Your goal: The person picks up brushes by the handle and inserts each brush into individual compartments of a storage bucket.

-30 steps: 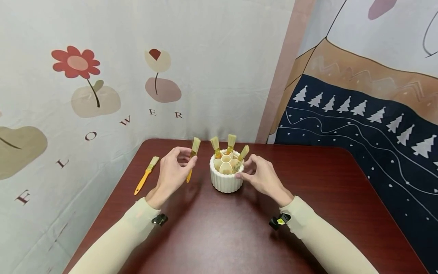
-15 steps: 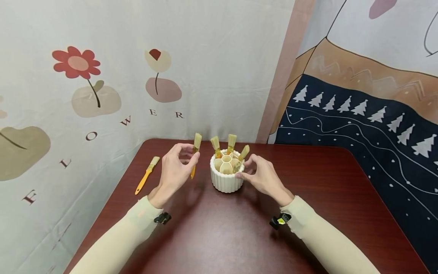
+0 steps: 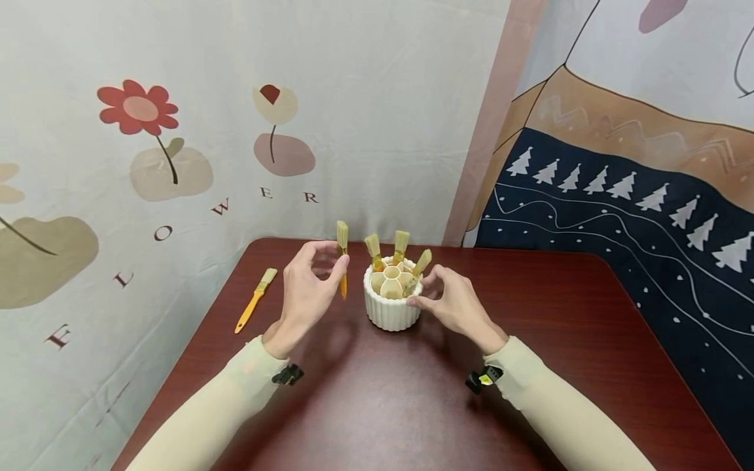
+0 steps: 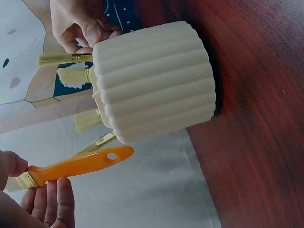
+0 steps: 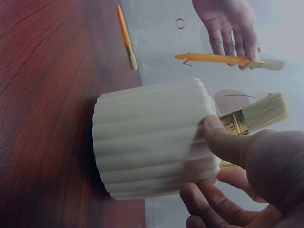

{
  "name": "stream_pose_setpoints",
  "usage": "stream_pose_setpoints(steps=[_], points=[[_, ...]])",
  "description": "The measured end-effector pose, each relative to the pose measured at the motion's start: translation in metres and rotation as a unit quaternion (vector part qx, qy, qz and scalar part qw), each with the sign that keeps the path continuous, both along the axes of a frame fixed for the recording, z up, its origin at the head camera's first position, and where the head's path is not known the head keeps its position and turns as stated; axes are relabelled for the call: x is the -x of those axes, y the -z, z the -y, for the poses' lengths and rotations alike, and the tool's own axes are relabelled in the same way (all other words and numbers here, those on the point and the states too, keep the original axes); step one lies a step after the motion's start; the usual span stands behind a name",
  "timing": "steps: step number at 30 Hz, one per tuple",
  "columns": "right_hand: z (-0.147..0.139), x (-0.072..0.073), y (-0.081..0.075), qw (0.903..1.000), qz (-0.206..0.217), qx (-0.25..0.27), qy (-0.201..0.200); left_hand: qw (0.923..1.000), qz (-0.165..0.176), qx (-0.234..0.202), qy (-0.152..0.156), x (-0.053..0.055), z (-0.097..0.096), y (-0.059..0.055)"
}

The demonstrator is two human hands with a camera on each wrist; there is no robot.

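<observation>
My left hand pinches a paintbrush near its metal band, between thumb and fingers. Bristles up and orange handle hanging down, the brush is held above the table, left of a white ribbed pot and apart from it. With thumb at the rim and fingers against the side, my right hand grips the pot. Several brushes stand in it, bristles up, around a flower-shaped divider; their handles are mostly hidden inside. One of them leans near the right thumb.
Another orange-handled paintbrush lies on the dark red wooden table, left of my left hand. Right behind the table's back edge hangs a printed cloth with flowers. A dark blue cloth panel with trees borders the right side.
My left hand has moved right and slightly up with the paintbrush, bringing it nearer the pot and turning it from tilted to nearly upright. The right hand and the pot have stayed in place.
</observation>
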State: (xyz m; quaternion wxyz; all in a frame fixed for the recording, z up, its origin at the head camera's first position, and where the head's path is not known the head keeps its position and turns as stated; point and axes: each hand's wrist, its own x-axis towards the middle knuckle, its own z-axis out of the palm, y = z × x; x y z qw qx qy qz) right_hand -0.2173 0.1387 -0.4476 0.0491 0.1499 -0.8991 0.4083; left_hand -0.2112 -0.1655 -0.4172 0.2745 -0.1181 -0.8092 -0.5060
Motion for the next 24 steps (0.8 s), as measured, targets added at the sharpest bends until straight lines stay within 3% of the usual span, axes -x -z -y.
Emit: stream_pose_setpoints(steps=[15,24], points=[[-0.001,-0.001,0.0,1.0,0.001,-0.001,0.0,0.9979,-0.029,-0.055,0.018,-0.003,-0.014,-0.005],[0.0,0.0,0.0,1.0,0.005,0.004,-0.002,0.9975,-0.024,-0.062,0.027,-0.002,-0.021,-0.006]])
